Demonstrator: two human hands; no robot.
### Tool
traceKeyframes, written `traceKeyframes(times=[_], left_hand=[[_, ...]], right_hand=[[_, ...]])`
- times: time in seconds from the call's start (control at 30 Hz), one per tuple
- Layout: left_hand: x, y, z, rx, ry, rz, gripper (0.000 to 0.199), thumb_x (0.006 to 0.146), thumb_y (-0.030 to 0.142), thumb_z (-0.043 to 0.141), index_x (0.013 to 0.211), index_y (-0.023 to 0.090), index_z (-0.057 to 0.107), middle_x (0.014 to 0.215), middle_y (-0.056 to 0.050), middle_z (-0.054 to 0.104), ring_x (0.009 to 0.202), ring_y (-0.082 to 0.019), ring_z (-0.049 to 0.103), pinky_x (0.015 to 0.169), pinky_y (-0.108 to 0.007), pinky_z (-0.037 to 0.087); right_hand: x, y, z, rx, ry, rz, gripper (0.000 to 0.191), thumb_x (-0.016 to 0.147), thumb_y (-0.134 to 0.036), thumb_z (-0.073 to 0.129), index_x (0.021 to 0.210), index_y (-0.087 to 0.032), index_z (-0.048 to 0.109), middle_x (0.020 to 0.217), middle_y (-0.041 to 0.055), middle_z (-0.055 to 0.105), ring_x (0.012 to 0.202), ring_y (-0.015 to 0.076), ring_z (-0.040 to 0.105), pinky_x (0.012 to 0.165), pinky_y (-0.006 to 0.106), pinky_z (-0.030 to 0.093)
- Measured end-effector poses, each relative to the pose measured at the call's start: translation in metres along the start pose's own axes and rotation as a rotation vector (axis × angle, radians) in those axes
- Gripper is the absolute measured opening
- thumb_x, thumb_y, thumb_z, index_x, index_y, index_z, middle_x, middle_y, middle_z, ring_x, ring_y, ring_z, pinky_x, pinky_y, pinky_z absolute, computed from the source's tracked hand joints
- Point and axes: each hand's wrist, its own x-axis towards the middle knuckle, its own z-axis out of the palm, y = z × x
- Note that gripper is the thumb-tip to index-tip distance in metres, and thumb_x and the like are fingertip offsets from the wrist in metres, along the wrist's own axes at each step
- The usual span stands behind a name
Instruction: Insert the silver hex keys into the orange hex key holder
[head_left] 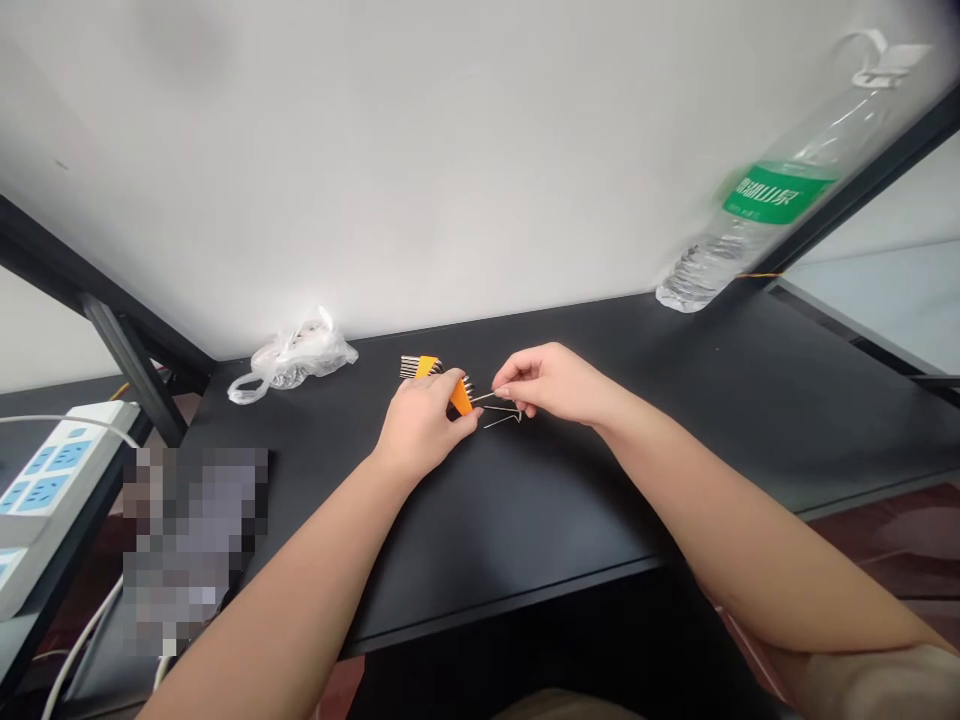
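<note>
My left hand (420, 418) is closed around an orange hex key holder (461, 399), just above the black tabletop. Several metal hex keys (409, 367) sit side by side in the holder, with ends showing at its left and right. To the right of it, my right hand (553, 384) pinches a thin hex key (484, 397) between thumb and fingers. The inner end of that key meets the holder's right side; whether it is seated in a slot I cannot tell. Below my right fingertips, a small bent hex key (502, 422) shows against the table.
A crumpled clear plastic bag (296, 355) lies at the back left of the black table (525, 520). At the back right stands a large plastic bottle (780, 195) with a green label. A white power strip (56, 470) and a blurred-out object (199, 540) are on the left.
</note>
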Motion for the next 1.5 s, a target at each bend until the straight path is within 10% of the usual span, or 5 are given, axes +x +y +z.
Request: traceKeyframes(times=[0.53, 0.9, 1.3, 1.5], left_hand=[[-0.002, 0.008, -0.003, 0.043, -0.066, 0.162, 0.025, 0.087, 0.037, 0.073, 0.105, 0.022, 0.063, 0.087, -0.001, 0.07, 0.082, -0.02, 0.066, 0.075, -0.033, 0.048], [-0.005, 0.003, -0.002, -0.255, -0.02, -0.067, 0.027, 0.086, 0.041, 0.072, 0.108, 0.026, 0.067, 0.083, 0.004, 0.07, 0.068, -0.013, 0.061, 0.062, -0.025, 0.043], [-0.003, 0.001, -0.003, -0.266, -0.039, -0.035, 0.041, 0.084, 0.041, 0.075, 0.121, 0.025, 0.065, 0.096, 0.002, 0.074, 0.078, -0.016, 0.066, 0.075, -0.029, 0.052], [-0.002, -0.005, 0.001, -0.246, -0.035, -0.076, 0.045, 0.086, 0.041, 0.075, 0.127, 0.025, 0.064, 0.107, 0.0, 0.075, 0.086, -0.018, 0.069, 0.079, -0.031, 0.054]], right_hand=[[0.0, -0.007, 0.009, -0.046, -0.136, 0.054, 0.012, 0.086, -0.029, 0.066, 0.09, -0.021, 0.074, 0.075, 0.0023, 0.07, 0.065, 0.0158, 0.064, 0.061, 0.029, 0.054], [0.001, -0.007, 0.028, -0.03, -0.053, 0.028, 0.01, 0.088, -0.029, 0.065, 0.084, -0.021, 0.07, 0.08, 0.0024, 0.072, 0.072, 0.0171, 0.068, 0.066, 0.03, 0.056], [0.002, 0.002, 0.014, -0.6, 0.008, -0.21, 0.013, 0.092, -0.027, 0.061, 0.087, -0.023, 0.073, 0.096, 0.0034, 0.068, 0.081, 0.0176, 0.062, 0.07, 0.031, 0.047], [0.0, 0.008, 0.005, -0.812, -0.124, -0.107, 0.005, 0.085, -0.02, 0.063, 0.081, -0.022, 0.066, 0.095, 0.0058, 0.064, 0.078, 0.0184, 0.06, 0.064, 0.03, 0.042]])
